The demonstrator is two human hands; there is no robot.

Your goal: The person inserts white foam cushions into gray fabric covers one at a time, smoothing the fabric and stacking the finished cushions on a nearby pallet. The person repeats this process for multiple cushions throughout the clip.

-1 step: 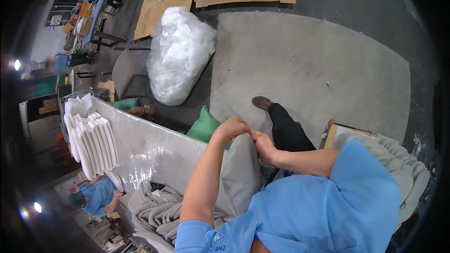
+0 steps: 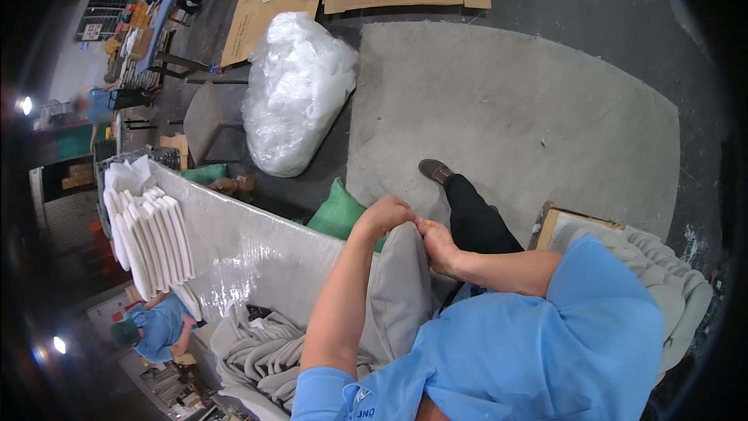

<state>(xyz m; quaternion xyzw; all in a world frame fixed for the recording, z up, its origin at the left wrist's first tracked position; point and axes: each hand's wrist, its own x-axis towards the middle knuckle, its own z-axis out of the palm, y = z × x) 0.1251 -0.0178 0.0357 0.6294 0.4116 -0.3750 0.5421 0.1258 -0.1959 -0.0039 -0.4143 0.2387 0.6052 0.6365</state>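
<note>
A light grey fabric cushion (image 2: 400,284) stands on its side against my body, at the edge of a long table (image 2: 257,265) with a shiny plastic covering. My left hand (image 2: 386,213) is bent over the cushion's far corner, its fingers closed there. My right hand (image 2: 439,246) meets it from the other side, thumb and fingers pinched on the same corner. The fingertips of both hands nearly touch; whatever small part of the fabric lies between them is hidden. Just beyond my left hand is a green sack (image 2: 338,206).
Grey cushions or covers (image 2: 261,347) are heaped on the table at left, with white pads (image 2: 152,238) farther along. More grey cushions (image 2: 662,284) fill a box at right. A plastic-wrapped white bundle (image 2: 296,97) stands ahead beside a chair (image 2: 209,121). A co-worker (image 2: 160,327) is at left.
</note>
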